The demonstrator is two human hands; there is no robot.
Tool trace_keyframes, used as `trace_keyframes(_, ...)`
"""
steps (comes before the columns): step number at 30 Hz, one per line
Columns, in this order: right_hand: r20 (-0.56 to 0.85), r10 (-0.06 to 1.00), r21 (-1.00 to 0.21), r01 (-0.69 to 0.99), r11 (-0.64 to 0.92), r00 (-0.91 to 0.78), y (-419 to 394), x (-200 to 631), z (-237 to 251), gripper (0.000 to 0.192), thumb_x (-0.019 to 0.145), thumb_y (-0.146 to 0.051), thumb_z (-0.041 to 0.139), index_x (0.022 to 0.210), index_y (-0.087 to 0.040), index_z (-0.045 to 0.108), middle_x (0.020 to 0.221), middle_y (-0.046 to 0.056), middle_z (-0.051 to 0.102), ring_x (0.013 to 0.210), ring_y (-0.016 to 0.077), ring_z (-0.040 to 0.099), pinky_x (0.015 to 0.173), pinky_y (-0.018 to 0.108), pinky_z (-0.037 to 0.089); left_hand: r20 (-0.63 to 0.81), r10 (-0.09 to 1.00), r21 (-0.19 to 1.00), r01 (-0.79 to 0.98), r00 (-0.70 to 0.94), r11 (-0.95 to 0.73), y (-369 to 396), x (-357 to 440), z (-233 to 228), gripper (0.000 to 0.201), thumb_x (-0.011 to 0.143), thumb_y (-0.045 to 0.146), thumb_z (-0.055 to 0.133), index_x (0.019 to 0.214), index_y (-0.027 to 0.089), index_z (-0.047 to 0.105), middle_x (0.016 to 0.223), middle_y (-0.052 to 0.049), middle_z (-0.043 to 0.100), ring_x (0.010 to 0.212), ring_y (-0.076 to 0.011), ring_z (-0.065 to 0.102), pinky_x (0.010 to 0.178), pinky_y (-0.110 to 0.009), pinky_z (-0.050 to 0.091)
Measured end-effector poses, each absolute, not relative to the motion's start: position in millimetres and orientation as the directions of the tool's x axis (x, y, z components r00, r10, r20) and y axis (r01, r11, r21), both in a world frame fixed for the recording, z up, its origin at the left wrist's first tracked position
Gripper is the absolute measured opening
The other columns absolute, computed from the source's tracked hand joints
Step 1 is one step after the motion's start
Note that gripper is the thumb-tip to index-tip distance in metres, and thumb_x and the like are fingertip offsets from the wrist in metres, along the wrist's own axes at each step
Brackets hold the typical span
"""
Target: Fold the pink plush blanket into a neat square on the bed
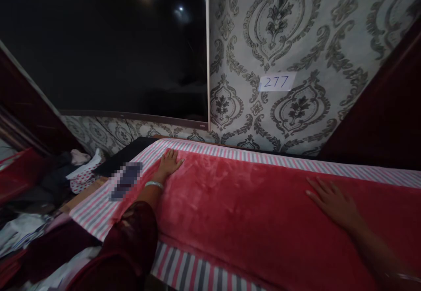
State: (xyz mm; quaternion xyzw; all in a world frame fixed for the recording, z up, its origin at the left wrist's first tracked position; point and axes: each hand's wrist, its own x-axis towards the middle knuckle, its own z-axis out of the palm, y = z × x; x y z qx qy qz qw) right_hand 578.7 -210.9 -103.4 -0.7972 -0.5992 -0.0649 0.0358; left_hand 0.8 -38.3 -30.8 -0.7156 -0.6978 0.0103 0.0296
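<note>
On the bed, I keep left hand (pixel 169 163) & right hand (pixel 330 199) flat (open, gripping nothing), smoothing red blanket (pixel 250 212) w/ even pressure.

Deep red plush blanket (pixel 250 212) lies over a pink, grey and white striped sheet (pixel 98 207); grey damask wallpaper (pixel 279 32) behind.

A blanket (pixel 250 207) lies spread on a sheet (pixel 184 273) over the bed, both hands flat on it — the left hand (pixel 169 163) at its far left corner, the right hand (pixel 330 201) well apart to the right. Behind stands the wall (pixel 296 32) bearing a numbered label (pixel 276 82) — a screen (pixel 108 49) to its left, a clothes heap (pixel 75 168) below it.
</note>
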Motion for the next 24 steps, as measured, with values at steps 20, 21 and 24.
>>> trace_keyframes(20, 0.040, 0.943, -0.108, 0.940, -0.323, 0.329, -212, 554, -64, 0.062, 0.098, -0.062, 0.025, 0.156, -0.037, 0.029, 0.165, 0.000, 0.022, 0.151, 0.0317, 0.017, 0.116, 0.063, 0.020, -0.057, 0.772, 0.085, 0.773, 0.634, -0.629, -139, 303, 18, 0.066, 0.097, 0.046, 0.040, 0.153, 0.012, 0.031, 0.162, -0.019, 0.028, 0.151, -0.0294, 0.021, 0.120, -0.047, 0.019)
trace_keyframes(21, 0.041, 0.944, -0.114, 0.940, -0.321, 0.327, -213, 553, -62, 0.062, 0.098, -0.062, 0.026, 0.156, -0.038, 0.028, 0.165, 0.000, 0.022, 0.151, 0.0318, 0.016, 0.116, 0.063, 0.020, -0.048, 0.769, 0.086, 0.770, 0.637, -0.632, -141, 318, 19, 0.065, 0.097, 0.044, 0.041, 0.153, 0.012, 0.032, 0.161, -0.019, 0.028, 0.151, -0.0291, 0.022, 0.120, -0.047, 0.020)
trace_keyframes(24, 0.048, 0.942, -0.128, 0.937, -0.324, 0.332, -213, 551, -59, 0.062, 0.099, -0.062, 0.027, 0.156, -0.038, 0.028, 0.165, 0.000, 0.022, 0.151, 0.0321, 0.016, 0.116, 0.063, 0.019, -0.011, 0.763, 0.082, 0.761, 0.647, -0.644, -142, 350, 12, 0.066, 0.098, 0.045, 0.038, 0.153, 0.009, 0.031, 0.161, -0.021, 0.027, 0.151, -0.0306, 0.021, 0.120, -0.051, 0.019)
